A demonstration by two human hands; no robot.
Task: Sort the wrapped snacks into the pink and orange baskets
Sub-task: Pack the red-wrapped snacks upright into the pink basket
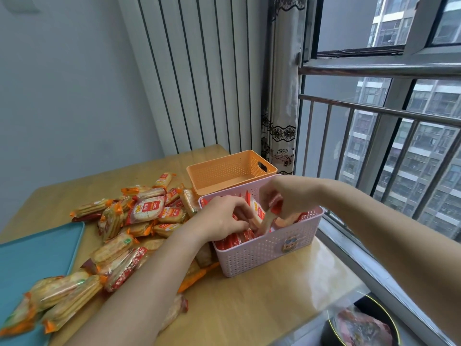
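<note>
Lying at far left: a teal tray (pixel 32 258) on the wooden worktop (pixel 249 308), with a few orange-ended cracker packs resting across its near corner.
Snack pile: loose wrapped snacks (pixel 117 245) are heaped from the tray's edge to the pink basket's left wall. They are mostly clear packs with orange or red ends, and one red-and-white pack lies face up on top.
Left hand (pixel 222 218): reaches over the pile into the left half of the pink basket. It is palm down, with the fingers bent among the red packs standing there. The fingertips are buried, so I cannot tell whether it grips one.
Orange basket (pixel 224 178): stands behind the pink one, just beside it. No snack shows inside it.
Pink basket (pixel 269 248): stands near the worktop's window edge, with red-wrapped packs on end inside. A cartoon sticker (pixel 289 243) is on its near wall.
Right hand (pixel 287 193): comes in from the right above the basket's middle. Its fingers are narrowed to a pinch on the top of a rice-cracker pack (pixel 268 218), which hangs tilted with its lower end among the packs inside.
Near right corner: a black bowl (pixel 374 325) under clear film, below the worktop's edge.
Far right: a window railing (pixel 374 108).
</note>
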